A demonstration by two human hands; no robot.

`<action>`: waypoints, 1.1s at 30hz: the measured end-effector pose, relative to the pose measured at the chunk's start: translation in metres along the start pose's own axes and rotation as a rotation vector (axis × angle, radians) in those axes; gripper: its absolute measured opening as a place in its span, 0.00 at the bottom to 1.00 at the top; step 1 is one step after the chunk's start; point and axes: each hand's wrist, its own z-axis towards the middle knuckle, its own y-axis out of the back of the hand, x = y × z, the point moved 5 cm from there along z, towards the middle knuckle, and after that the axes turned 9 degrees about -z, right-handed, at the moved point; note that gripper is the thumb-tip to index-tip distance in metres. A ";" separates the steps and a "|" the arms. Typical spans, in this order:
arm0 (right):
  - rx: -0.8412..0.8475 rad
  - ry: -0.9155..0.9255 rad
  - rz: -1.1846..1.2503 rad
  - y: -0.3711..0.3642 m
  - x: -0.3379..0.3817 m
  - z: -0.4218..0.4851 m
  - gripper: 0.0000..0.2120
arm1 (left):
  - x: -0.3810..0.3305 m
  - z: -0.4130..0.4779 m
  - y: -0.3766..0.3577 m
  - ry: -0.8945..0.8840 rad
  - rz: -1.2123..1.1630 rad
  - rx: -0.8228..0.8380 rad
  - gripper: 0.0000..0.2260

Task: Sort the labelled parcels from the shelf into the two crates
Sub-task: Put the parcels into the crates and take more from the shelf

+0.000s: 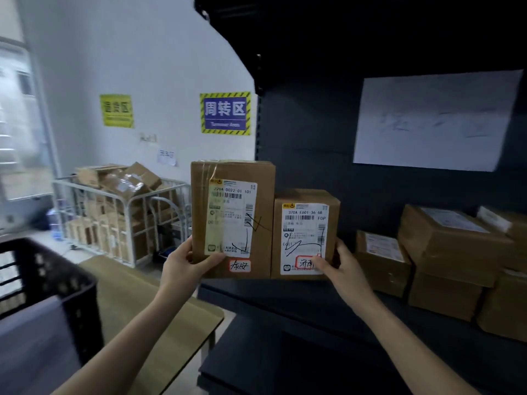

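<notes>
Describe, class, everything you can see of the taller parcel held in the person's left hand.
The taller parcel is a brown cardboard box, upright, sealed with clear tape near its top left. A white shipping label with barcodes and pen scribbles covers its front; a small red-bordered handwritten sticker sits below. The left hand grips its lower left corner, thumb on the front. Its right side appears to meet the shorter parcel, which the right hand holds.

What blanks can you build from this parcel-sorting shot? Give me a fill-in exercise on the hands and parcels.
1. The left hand holds the ____ of the two raised parcels.
2. The right hand holds the shorter parcel, its thumb partly covering a handwritten tag outlined in ____.
3. The black crate sits at the ____ edge of the view.

Missing words: taller; red; left
</notes>
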 end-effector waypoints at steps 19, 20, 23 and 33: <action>0.425 0.198 0.215 -0.241 0.114 0.003 0.15 | -0.021 -0.074 0.252 0.040 0.130 -0.450 0.16; 0.436 0.205 0.222 -0.253 0.122 0.000 0.15 | -0.022 -0.078 0.265 0.047 0.123 -0.463 0.18; 0.469 0.225 0.230 -0.290 0.144 -0.006 0.14 | -0.025 -0.086 0.306 0.056 0.114 -0.501 0.21; 0.582 0.268 0.269 -0.427 0.222 -0.035 0.16 | -0.043 -0.118 0.452 0.052 0.223 -0.621 0.13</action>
